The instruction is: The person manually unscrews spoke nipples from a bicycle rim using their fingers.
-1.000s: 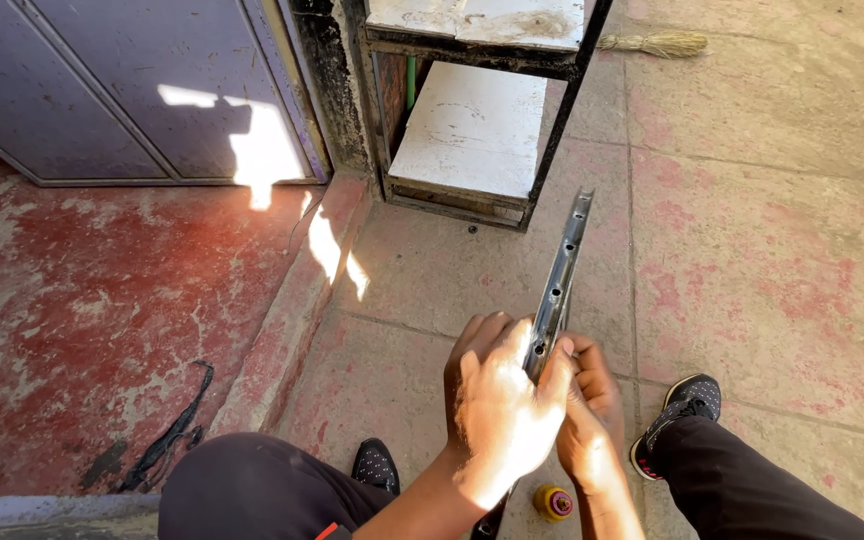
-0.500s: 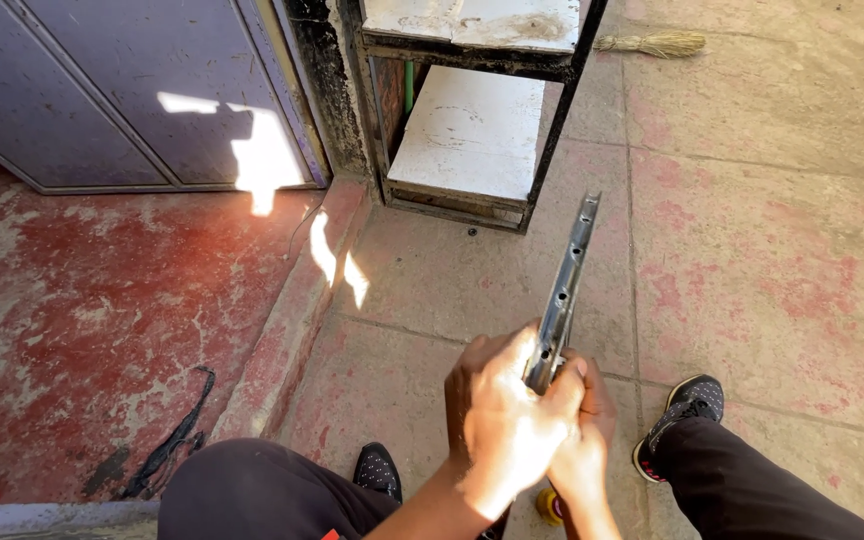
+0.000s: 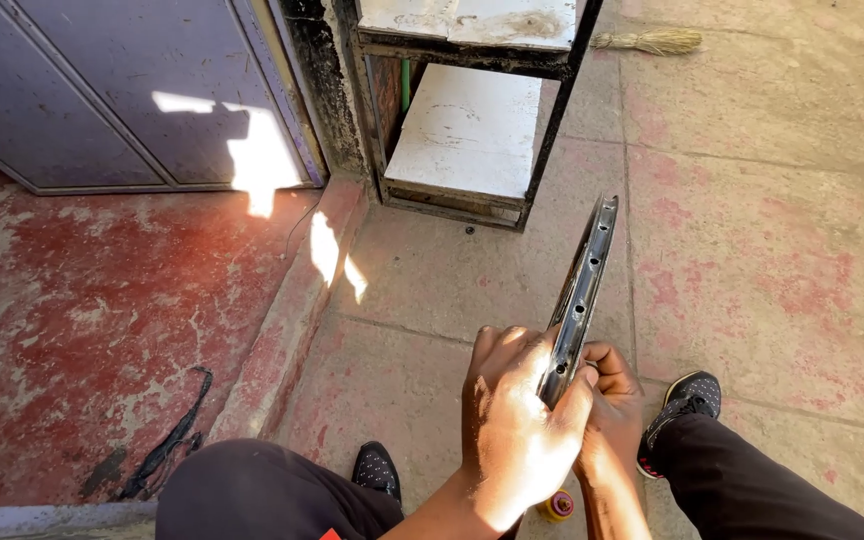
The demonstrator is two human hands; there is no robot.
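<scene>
A curved dark metal wheel rim (image 3: 584,275) with a row of small holes stands on edge in front of me, seen edge-on and reaching away toward the shelf. My left hand (image 3: 514,430) grips its near end from the left, thumb over the top. On the other side of the rim, my right hand (image 3: 612,410) is closed against it with curled fingers. A small yellow and red object (image 3: 556,507) lies on the floor below my hands, mostly hidden.
I sit with knees apart in dark trousers, black shoes (image 3: 680,405) on the tiled floor. A metal shelf frame with white boards (image 3: 467,130) stands ahead, a straw broom (image 3: 652,41) behind it. A raised kerb (image 3: 292,320) borders a red floor, a black strap (image 3: 167,445) and grey door (image 3: 112,90).
The view and rim shifted slightly; both hands stay on the rim's near end, with the left hand settling a little lower over it.
</scene>
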